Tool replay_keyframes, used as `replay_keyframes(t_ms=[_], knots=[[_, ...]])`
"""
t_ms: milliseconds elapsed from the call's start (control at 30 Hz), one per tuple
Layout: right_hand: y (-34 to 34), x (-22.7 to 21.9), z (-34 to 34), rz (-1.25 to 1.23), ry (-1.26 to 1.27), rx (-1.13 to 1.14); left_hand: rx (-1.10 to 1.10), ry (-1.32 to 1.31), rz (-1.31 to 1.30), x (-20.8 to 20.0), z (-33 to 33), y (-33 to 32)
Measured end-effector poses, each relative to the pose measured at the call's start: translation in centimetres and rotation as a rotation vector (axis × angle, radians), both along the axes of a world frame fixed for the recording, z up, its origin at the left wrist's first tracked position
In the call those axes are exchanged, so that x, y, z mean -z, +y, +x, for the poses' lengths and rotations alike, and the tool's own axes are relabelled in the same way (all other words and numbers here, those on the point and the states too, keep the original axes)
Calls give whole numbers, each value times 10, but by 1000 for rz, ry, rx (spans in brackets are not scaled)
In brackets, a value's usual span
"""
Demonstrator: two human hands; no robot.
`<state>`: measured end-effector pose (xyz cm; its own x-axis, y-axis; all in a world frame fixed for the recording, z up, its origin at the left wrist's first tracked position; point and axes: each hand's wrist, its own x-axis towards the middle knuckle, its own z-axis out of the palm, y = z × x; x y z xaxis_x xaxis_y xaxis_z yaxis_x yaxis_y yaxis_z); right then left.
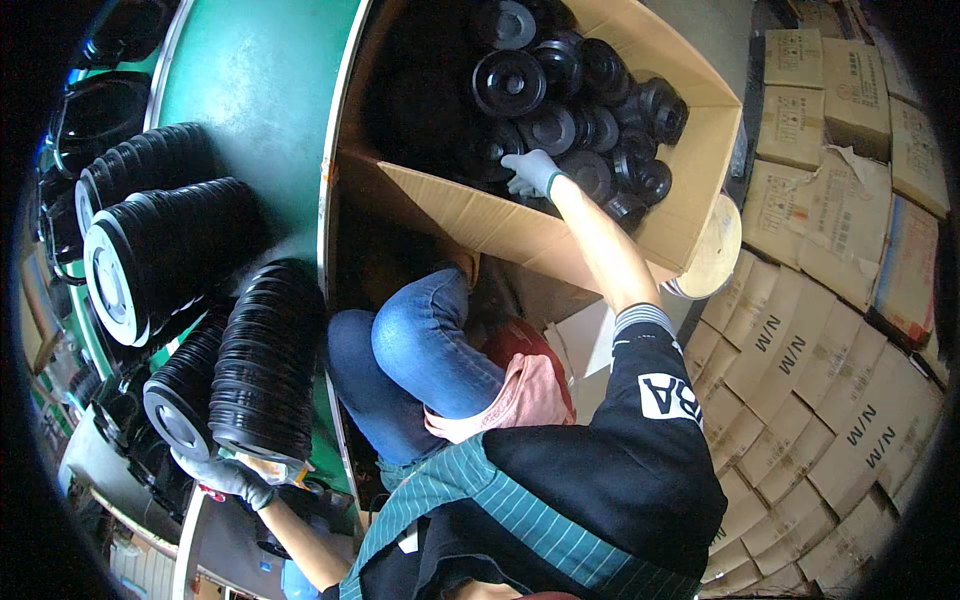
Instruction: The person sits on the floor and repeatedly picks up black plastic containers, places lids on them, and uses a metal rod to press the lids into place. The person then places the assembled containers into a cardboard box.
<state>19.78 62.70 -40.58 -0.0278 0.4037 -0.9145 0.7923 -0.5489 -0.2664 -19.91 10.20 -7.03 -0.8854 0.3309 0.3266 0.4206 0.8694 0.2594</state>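
Observation:
In the open cardboard box (450, 205) lies a loose heap of black round flanged parts (508, 83), some with a raised ring in the middle. My right hand (531, 174), in a grey glove, reaches over the box's near wall. Its fingers are closed at the rim of one black round part (495, 143); the fingertips are partly hidden. At lower left, my gloved left hand (225, 477) has its fingers stretched out by the near ends of two stacks. These are a long stack of black ribbed rounds (264, 365) and a narrower stack (185, 385) with a grey end face.
The stacks lie on a green-topped table (265, 75) with a pale edge. Two more black stacks (175, 245) lie farther along it. My knees (435, 335) are between table and box. Cartons (790, 370) are piled at right, near a round stool top (712, 250).

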Motion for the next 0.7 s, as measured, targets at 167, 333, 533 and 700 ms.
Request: replay_keyframes(t_ms=[167, 333, 533, 700], knots=[[14, 19, 7, -78, -8, 119, 72, -83, 132, -1, 0, 4], [3, -14, 23, -80, 16, 85, 96, -146, 194, 1, 0, 1], [18, -96, 78, 103, 122, -66, -129, 49, -54, 33, -41, -116], [44, -136, 69, 310, 256, 88, -47, -17, 89, 33, -21, -53]])
